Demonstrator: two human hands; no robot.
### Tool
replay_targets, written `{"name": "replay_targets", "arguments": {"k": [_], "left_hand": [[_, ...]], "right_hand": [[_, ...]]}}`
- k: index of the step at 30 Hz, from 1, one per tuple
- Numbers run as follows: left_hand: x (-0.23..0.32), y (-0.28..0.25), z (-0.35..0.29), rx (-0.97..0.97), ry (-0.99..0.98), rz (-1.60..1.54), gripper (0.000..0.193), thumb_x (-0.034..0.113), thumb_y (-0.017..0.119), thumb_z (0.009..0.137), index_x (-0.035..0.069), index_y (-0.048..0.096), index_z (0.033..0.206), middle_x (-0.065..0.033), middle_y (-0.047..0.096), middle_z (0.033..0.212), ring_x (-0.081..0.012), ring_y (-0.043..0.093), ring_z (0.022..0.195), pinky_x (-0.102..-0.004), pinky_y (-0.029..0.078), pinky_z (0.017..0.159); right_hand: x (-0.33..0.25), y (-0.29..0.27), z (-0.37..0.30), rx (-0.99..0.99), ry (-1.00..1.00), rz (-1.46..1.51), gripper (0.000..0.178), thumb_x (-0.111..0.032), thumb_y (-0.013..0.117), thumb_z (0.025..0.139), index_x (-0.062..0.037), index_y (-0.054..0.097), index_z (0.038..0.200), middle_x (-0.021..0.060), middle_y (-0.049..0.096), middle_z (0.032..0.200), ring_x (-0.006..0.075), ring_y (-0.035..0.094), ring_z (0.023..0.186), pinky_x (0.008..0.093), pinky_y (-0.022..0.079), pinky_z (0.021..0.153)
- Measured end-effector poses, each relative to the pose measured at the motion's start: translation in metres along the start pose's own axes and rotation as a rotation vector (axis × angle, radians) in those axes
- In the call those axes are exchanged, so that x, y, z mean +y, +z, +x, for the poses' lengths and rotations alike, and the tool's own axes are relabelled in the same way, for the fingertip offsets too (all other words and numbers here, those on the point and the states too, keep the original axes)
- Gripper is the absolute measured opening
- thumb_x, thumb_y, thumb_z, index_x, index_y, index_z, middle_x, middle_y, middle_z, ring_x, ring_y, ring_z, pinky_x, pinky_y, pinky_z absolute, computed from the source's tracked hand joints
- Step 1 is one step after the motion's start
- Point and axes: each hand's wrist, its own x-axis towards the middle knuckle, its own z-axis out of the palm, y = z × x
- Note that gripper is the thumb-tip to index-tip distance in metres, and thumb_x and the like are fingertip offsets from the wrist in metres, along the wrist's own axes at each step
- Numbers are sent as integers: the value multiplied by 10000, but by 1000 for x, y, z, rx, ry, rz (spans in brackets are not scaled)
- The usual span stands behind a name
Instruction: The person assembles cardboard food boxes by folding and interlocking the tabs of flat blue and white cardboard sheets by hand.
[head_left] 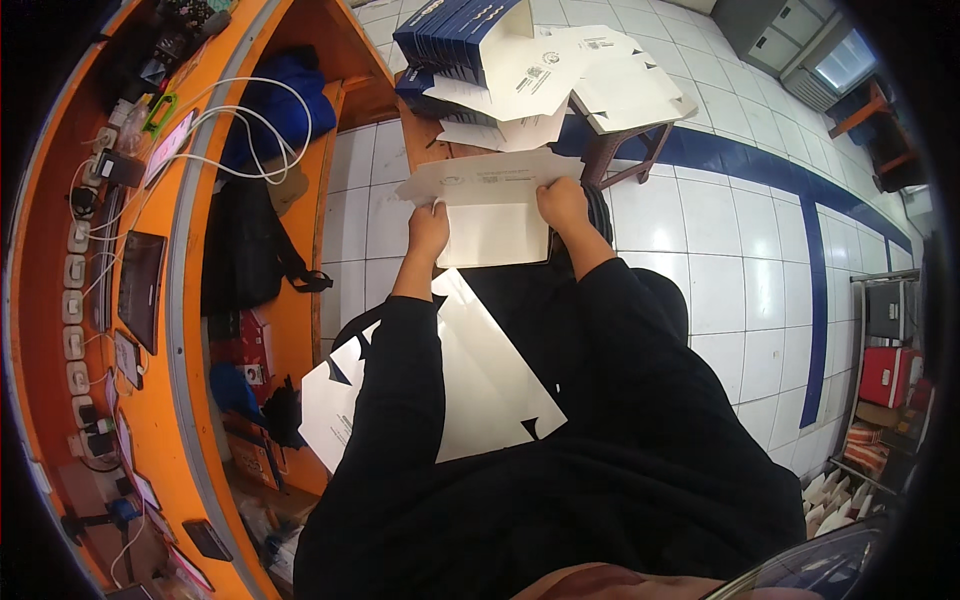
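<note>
A partly folded white cardboard box [496, 232] is out in front of me, its inside facing up and its far flap raised. My left hand [428, 228] is closed on its left wall, and my right hand [562, 204] grips the far right corner. Across my lap lies a flat white box blank [490, 375] with dark notches, partly covered by my left sleeve. Just beyond the box stands a pile of folded navy boxes [440, 50] with white insides, some with open flaps.
More flat white blanks [635, 85] lie on a brown stool [606, 150] at the far right. Along my left runs an orange counter [180, 410] with phones, sockets and white cables [290, 100]. A black bag [245, 245] sits on its shelf. A rack with a red case [884, 376] stands at right.
</note>
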Motion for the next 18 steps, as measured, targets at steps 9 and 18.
{"name": "replay_targets", "arguments": {"k": [9, 18], "left_hand": [[15, -3, -14, 114, 77, 319, 335, 242, 508, 896, -40, 641, 1018, -267, 642, 983, -413, 621, 938, -445, 488, 849], [18, 2, -22, 88, -138, 623, 359, 271, 578, 869, 10, 566, 1114, -249, 644, 994, -368, 633, 940, -446, 500, 816]], "right_hand": [[4, 10, -1, -3, -68, -34, 258, -151, 557, 818, 41, 652, 962, 271, 640, 991, 409, 620, 970, 448, 494, 850], [-10, 13, -20, -155, -104, -358, 255, -110, 472, 881, 40, 646, 992, 253, 614, 1102, 383, 619, 1020, 427, 517, 843]]}}
